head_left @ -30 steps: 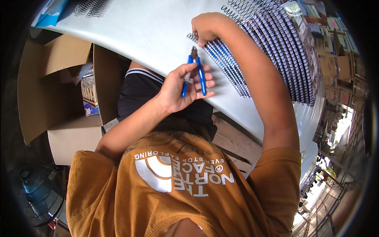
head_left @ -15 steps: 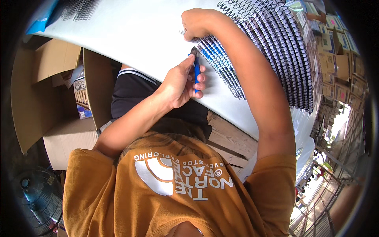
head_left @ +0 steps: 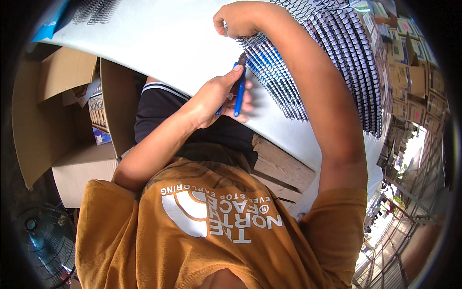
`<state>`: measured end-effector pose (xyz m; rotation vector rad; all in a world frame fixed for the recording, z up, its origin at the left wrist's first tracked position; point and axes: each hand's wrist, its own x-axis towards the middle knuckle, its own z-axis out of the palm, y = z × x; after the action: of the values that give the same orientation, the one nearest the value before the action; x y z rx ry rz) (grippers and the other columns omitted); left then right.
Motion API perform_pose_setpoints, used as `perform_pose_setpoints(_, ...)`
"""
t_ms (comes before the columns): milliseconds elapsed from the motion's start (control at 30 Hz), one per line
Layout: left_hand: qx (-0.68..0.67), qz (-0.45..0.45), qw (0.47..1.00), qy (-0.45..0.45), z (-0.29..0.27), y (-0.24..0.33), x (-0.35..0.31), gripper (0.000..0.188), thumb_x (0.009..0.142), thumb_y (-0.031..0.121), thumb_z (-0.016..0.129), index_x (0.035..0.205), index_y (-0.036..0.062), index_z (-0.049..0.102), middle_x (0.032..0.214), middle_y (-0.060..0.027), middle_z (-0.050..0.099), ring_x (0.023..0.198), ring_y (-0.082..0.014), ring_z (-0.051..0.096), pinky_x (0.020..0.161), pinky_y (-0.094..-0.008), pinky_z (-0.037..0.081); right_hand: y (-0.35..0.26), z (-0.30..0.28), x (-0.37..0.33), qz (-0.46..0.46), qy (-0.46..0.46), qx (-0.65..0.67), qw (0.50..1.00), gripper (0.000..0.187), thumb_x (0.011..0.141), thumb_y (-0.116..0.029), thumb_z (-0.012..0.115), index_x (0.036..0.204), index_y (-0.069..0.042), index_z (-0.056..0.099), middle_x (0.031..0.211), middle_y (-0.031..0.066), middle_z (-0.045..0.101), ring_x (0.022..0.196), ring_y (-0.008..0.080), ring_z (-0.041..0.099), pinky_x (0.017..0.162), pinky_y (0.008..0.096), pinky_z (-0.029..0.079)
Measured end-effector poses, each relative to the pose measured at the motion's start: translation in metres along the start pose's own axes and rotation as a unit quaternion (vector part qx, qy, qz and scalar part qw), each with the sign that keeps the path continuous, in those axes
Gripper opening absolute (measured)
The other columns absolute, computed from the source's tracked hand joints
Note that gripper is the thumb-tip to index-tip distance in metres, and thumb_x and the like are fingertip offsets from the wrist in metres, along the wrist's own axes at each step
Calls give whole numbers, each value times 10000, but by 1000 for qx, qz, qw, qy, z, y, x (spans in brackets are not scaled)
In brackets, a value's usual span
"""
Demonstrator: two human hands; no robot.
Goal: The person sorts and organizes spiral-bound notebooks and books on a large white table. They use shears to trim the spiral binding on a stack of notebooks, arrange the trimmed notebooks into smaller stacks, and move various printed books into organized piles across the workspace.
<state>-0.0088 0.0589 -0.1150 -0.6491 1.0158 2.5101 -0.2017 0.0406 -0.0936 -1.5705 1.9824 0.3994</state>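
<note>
My left hand [head_left: 216,98] holds a pair of blue-handled pliers [head_left: 240,89], its dark jaws pointing away from me at the near corner of a fanned stack of spiral-bound books [head_left: 276,79]. The handles are spread, and my fingers lie loosely around them. Beyond the jaws, my right hand [head_left: 240,19] is curled at the far end of the bindings, thumb and fingers bent together. What it pinches is hidden. My right forearm crosses over the stack and covers part of it. More black spiral bindings [head_left: 344,72] stand in rows to the right of that arm.
Loose black wire coils [head_left: 96,12] lie on the white table [head_left: 144,43] at the far left, beside blue plastic [head_left: 48,24]. An open cardboard box [head_left: 72,154] stands left of me, with a fan [head_left: 43,245] nearer. Cartons [head_left: 409,77] are piled at right; wooden slats [head_left: 284,166] show below the table.
My right hand has moved a little farther away and left. My left hand has loosened, the pliers' handles have spread apart, and the jaws have shifted slightly away and right.
</note>
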Motion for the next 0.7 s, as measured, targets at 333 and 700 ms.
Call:
perform_pose_setpoints(333,-45,25,991,-124,-16,-4,12,549,969,487,267,1116,19,512,942,-135,621,858,-234,643,692,-343,533,-32,-39,-22,129,-111,-31,985,137,687,-60,639,778,30,688,777,176,668,674,275,634,613,401,492)
perform_pose_setpoints(700,-177,30,948,-262,-41,-14,31,520,972,461,283,1094,11,513,882,-122,609,877,-227,637,728,-358,545,-8,-28,-1,0,-108,-18,994,237,698,-36,636,926,-36,700,870,151,679,753,263,629,674,373,492)
